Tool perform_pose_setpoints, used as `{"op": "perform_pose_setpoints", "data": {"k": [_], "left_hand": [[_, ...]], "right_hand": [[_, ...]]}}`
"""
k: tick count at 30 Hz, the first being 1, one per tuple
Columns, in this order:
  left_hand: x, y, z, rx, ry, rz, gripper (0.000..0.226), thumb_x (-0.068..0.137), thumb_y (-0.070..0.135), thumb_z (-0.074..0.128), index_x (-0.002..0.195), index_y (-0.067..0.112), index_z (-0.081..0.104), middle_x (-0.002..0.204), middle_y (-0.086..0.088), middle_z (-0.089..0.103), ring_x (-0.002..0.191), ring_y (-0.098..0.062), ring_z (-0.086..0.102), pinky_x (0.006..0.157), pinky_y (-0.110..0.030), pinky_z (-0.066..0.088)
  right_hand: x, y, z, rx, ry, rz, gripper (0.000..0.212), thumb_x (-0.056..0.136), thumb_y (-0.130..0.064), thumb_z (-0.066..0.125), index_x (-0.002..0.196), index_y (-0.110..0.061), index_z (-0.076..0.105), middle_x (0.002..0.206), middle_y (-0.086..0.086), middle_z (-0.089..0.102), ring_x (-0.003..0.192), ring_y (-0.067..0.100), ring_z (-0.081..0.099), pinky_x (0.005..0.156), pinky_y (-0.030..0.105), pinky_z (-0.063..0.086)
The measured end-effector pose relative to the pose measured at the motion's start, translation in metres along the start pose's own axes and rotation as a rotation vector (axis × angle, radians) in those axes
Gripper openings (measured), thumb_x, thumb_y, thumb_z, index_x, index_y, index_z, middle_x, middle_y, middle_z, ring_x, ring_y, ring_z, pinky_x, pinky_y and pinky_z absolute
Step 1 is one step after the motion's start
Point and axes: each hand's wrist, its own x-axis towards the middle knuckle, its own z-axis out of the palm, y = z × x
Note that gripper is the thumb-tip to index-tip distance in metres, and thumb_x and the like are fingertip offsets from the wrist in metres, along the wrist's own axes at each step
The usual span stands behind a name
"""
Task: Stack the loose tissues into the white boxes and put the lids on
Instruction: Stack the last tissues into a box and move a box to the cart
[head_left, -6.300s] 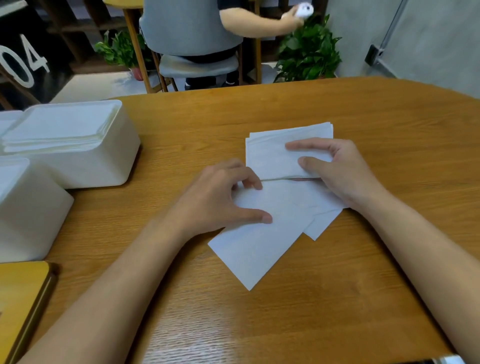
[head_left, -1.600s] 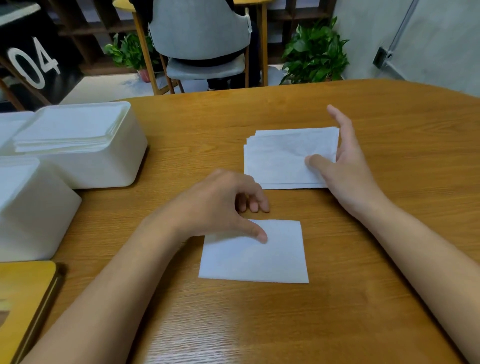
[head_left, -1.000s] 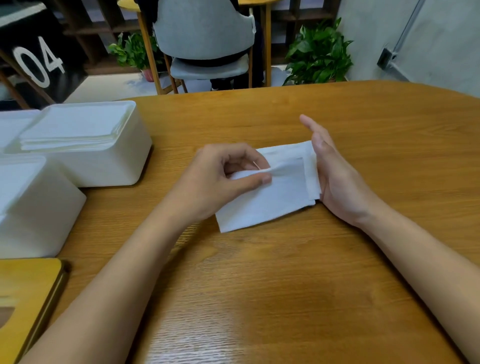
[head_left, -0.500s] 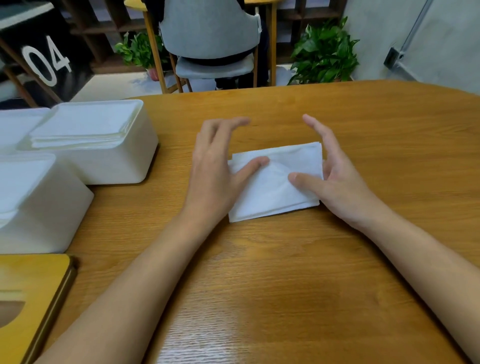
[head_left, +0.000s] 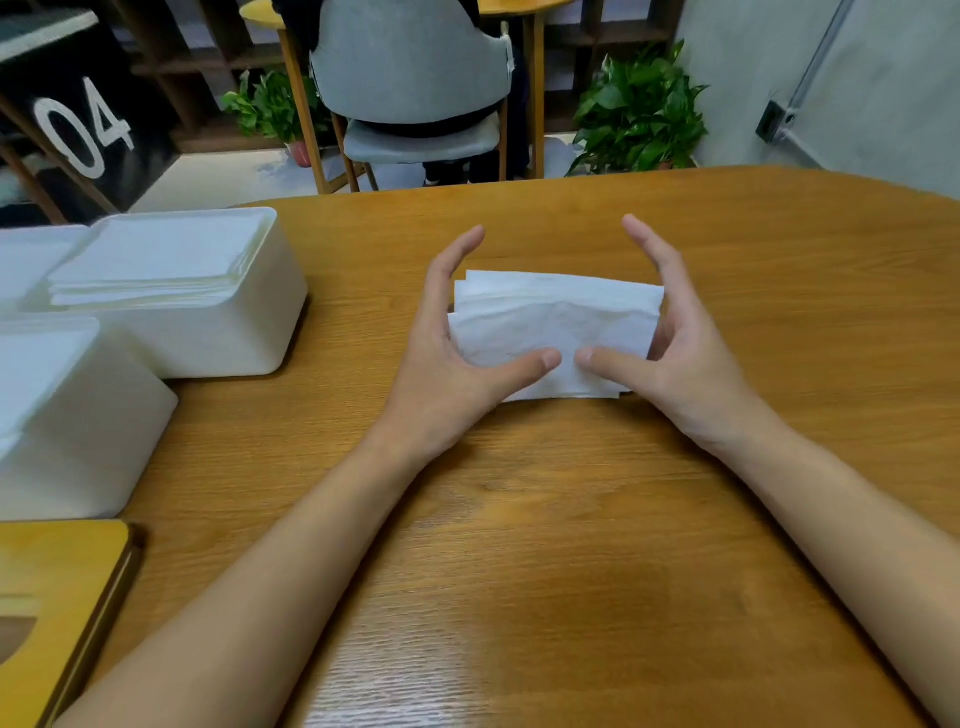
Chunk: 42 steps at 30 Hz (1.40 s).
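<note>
From where I stood, the tissue stack (head_left: 550, 322) had its left end tucked behind the left hand (head_left: 441, 374) and its right end behind the right hand (head_left: 691, 374), so I could not count the sheets or see the fingers on its far side. The nearest white box (head_left: 78, 426) and a further white box (head_left: 26, 260) ran off the left edge. The wooden lid (head_left: 57, 597) was cut by the corner, and the grey chair (head_left: 410, 67) hid nearly all of the seated person (head_left: 426, 128).
</note>
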Motion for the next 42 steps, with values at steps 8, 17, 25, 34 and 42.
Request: {"op": "perform_pose_setpoints", "data": {"k": [8, 17, 25, 34, 42], "left_hand": [[-0.001, -0.006, 0.002, -0.105, -0.016, 0.066, 0.092, 0.075, 0.006, 0.093, 0.152, 0.019, 0.044, 0.104, -0.010, 0.071, 0.095, -0.018, 0.068, 0.086, -0.028, 0.055], [0.003, 0.004, -0.017, -0.253, -0.112, -0.049, 0.088, 0.097, -0.007, 0.066, 0.160, 0.038, 0.024, 0.112, -0.016, 0.072, 0.097, -0.030, 0.073, 0.079, -0.042, 0.063], [0.001, 0.009, -0.045, -0.152, -0.153, -0.099, 0.034, 0.105, 0.007, 0.062, 0.133, 0.022, 0.054, 0.097, 0.000, 0.068, 0.076, -0.012, 0.063, 0.059, -0.025, 0.050], [-0.027, 0.042, -0.132, 0.058, -0.055, -0.069, 0.022, 0.105, 0.019, 0.064, 0.116, 0.033, 0.077, 0.109, 0.013, 0.072, 0.083, -0.004, 0.058, 0.070, -0.022, 0.043], [-0.055, 0.054, -0.235, 0.127, 0.003, -0.114, 0.027, 0.102, 0.019, 0.069, 0.123, 0.036, 0.074, 0.127, 0.012, 0.068, 0.109, -0.011, 0.066, 0.082, -0.021, 0.052]], "right_hand": [[0.000, 0.006, 0.002, -0.078, -0.062, -0.083, 0.106, 0.082, -0.003, 0.082, 0.164, -0.027, 0.019, 0.099, 0.018, 0.077, 0.092, 0.028, 0.075, 0.091, 0.033, 0.057], [0.000, -0.006, 0.002, -0.064, 0.073, 0.015, 0.086, 0.089, -0.007, 0.079, 0.158, -0.031, 0.035, 0.137, -0.031, 0.056, 0.113, -0.005, 0.065, 0.084, 0.016, 0.054], [-0.006, -0.024, 0.005, -0.018, -0.079, 0.108, 0.081, 0.085, -0.013, 0.077, 0.153, -0.041, 0.042, 0.133, -0.013, 0.069, 0.119, 0.016, 0.070, 0.091, 0.029, 0.060], [0.002, -0.066, 0.066, -0.068, -0.166, 0.034, 0.053, 0.087, 0.003, 0.077, 0.133, -0.022, 0.069, 0.128, 0.000, 0.071, 0.109, 0.016, 0.072, 0.091, 0.034, 0.062], [0.030, -0.096, 0.160, -0.094, -0.235, -0.006, 0.035, 0.088, -0.004, 0.080, 0.119, -0.021, 0.077, 0.118, 0.002, 0.076, 0.104, 0.024, 0.074, 0.090, 0.035, 0.062]]}}
